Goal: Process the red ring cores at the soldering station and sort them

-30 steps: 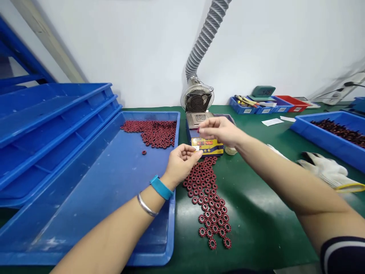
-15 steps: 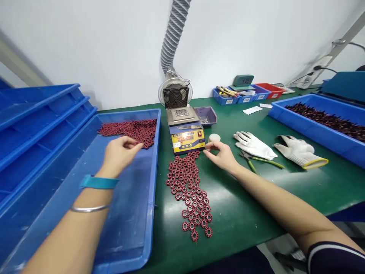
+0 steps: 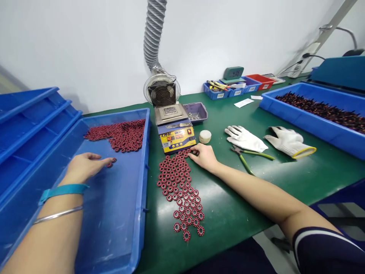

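Over the bare floor of a blue tray (image 3: 144, 160), my left hand (image 3: 84, 165) is closed, pinching a few small red toothed rings (image 3: 111, 163) at the fingertips. A pile of the same rings (image 3: 128, 137) lies at the tray's far end. My right hand (image 3: 204, 156) rests on the green table by the front right corner of a yellow-and-blue heating plate (image 3: 178, 140). Its thumb and fingers curl together at the top edge of a flat band of red toothed rings (image 3: 176, 175); anything between them is too small to make out.
A round whitish block (image 3: 205, 136) stands right of the heating plate, with a purple bin (image 3: 201, 114) behind. White gloves (image 3: 246, 139) and green-handled cutters (image 3: 246, 163) lie farther right. Blue trays (image 3: 34, 125) are stacked left; another tray (image 3: 313, 127) holds dark parts.
My left hand has drawn back from the pile toward me and left, with rings in its fingertips. My right hand has closed in on the band's top edge. The view has shifted.
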Motion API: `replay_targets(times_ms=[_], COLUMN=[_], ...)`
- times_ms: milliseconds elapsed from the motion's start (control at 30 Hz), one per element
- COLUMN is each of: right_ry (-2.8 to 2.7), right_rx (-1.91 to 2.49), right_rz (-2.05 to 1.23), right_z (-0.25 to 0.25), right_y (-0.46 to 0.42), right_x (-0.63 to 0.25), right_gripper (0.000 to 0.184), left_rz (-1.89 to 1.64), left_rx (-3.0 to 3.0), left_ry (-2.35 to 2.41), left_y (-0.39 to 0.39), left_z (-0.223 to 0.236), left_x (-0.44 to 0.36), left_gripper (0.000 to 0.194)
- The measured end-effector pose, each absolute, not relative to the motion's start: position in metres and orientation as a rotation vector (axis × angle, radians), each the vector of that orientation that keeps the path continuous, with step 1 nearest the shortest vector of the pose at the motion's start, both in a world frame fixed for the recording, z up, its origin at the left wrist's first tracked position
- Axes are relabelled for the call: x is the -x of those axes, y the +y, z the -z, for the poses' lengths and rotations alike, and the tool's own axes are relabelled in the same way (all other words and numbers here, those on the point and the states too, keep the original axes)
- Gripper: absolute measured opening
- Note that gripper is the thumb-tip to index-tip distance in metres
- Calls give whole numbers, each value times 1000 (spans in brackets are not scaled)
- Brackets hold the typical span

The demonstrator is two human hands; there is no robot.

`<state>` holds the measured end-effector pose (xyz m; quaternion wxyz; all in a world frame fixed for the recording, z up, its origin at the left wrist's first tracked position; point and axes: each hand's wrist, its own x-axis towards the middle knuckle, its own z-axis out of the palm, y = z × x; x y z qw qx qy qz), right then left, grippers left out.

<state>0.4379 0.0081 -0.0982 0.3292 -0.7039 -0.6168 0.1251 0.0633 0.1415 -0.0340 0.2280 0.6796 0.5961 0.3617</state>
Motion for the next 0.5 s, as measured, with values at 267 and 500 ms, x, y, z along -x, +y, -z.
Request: replay_targets(times_ms=[267,500], right_ry=[-1456,-1472], right_rx=[1686,1143], right_rz=[-513,-1013], right_z=[80,41], right_y=[1,-34], right_x=[-430,-392], right_gripper=[16,27], left_rz=[-1007,-657], left_rx=[-1968,-1983], left_ry=[1498,1011], left_y=[66,5], left_z=[-1,3], left_x=[-170,-224], left_gripper=[41,44])
